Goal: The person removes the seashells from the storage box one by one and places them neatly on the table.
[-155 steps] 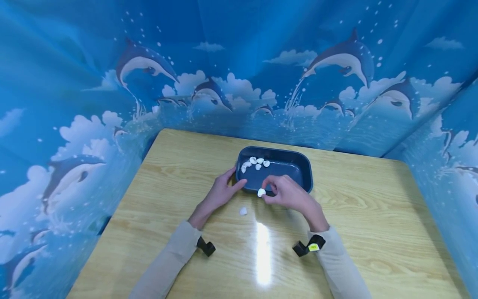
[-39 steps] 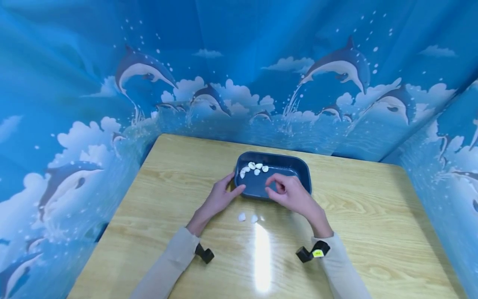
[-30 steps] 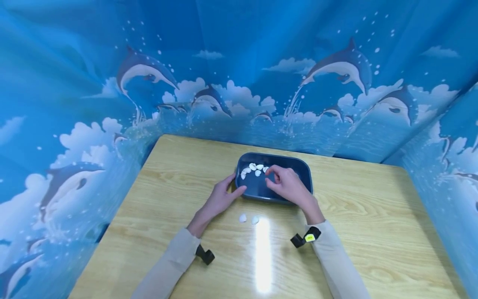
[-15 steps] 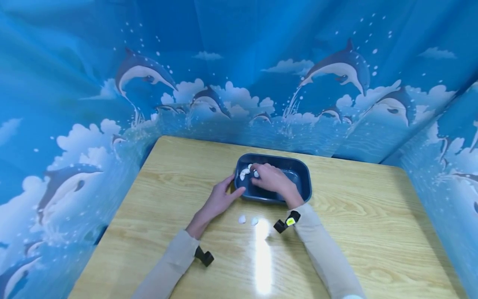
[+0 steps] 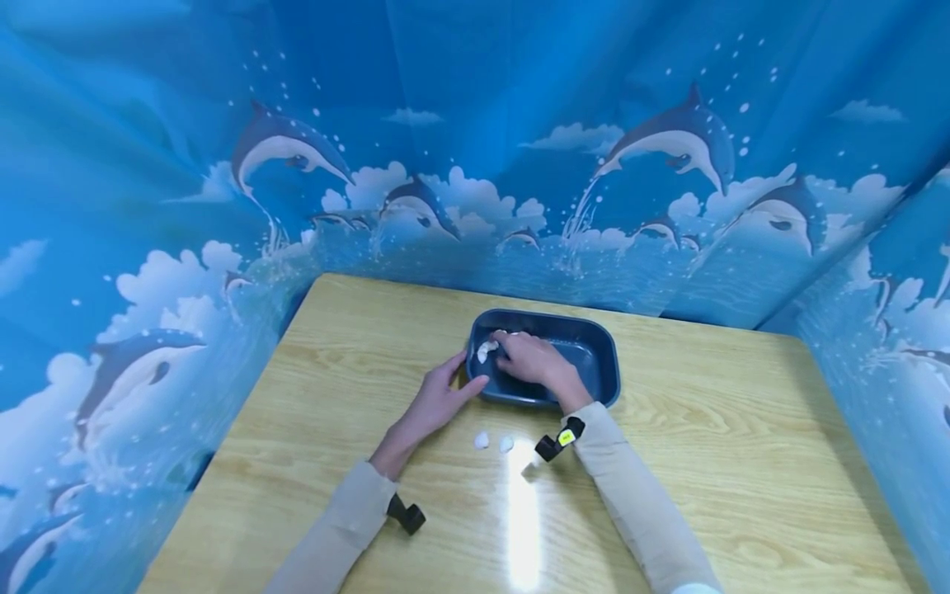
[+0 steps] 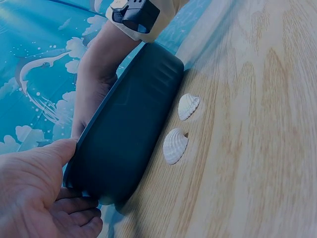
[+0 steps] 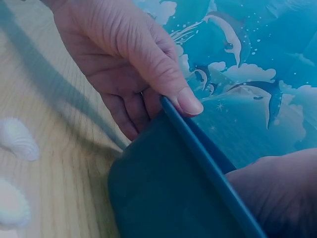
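Dolphin-printed blue cloth walls in a pale wooden worktop (image 5: 705, 462), and the scene reads from the near edge outward. Nearest lie two white shells (image 5: 493, 442) side by side on the wood, just short of the tray at its 6 o'clock; one lay there five seconds ago, so a second has joined it since. Beyond them the left hand (image 5: 434, 402) steadies the dark blue tray (image 5: 604, 363) at its 8 o'clock corner, thumb over the rim and fingers (image 6: 79, 218) curled under the wall, as it did in every earlier view. The right hand (image 5: 530, 359), which hovered over the tray's middle a second ago, has reached across to the 10 o'clock corner, where the remaining shells (image 5: 486, 350) cluster. Its fingers bend down among them; whether they already pinch one I cannot tell. It looks like shells are being moved out one at a time, with several left inside.
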The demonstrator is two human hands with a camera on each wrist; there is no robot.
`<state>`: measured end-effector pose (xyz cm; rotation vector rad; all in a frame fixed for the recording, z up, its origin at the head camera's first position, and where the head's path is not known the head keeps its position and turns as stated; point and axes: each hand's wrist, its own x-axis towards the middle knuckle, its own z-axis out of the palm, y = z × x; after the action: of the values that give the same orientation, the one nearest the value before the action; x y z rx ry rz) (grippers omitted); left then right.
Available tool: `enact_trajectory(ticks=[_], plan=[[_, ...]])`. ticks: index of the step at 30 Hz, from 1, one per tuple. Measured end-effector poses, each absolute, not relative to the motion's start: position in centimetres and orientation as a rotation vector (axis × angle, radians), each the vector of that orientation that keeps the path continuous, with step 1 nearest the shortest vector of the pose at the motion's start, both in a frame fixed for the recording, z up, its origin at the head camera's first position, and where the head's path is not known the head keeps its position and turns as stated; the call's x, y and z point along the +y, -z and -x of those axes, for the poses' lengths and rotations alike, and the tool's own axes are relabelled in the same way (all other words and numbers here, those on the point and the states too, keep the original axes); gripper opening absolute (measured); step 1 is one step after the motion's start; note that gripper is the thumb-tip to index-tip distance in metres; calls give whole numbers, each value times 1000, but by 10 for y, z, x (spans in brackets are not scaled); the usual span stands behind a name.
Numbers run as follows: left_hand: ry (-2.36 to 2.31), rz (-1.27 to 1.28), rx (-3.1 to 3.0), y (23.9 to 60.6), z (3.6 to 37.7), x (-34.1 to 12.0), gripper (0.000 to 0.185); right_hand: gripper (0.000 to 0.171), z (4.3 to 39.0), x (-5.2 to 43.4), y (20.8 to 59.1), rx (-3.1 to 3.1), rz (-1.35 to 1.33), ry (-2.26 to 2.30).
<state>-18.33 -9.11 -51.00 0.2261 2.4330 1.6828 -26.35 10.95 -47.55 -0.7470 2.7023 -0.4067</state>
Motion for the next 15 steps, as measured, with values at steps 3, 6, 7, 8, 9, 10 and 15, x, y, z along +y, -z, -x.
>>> enact_trajectory(ticks=[3,6,7,8,9,10,15], plan=[[-1685,-229,2428,510,182,-91,76,39,263,111,477,2712,773,420],[-1692,-229,2418,510,182,-92,79,29,263,112,478,2725,800,449],[-1692,-229,2418,510,182,-92,79,27,263,112,478,2728,807,456],[-1695,-230,2416,510,182,-92,80,24,264,112,479,2734,813,459],[-1694,-228,2416,511,182,-92,80,22,264,112,479,2738,819,463],[-1693,-227,2416,511,183,-92,80,20,264,112,479,2743,826,464],[-1692,-223,2417,511,183,-92,74,16,265,112,482,2758,861,473]])
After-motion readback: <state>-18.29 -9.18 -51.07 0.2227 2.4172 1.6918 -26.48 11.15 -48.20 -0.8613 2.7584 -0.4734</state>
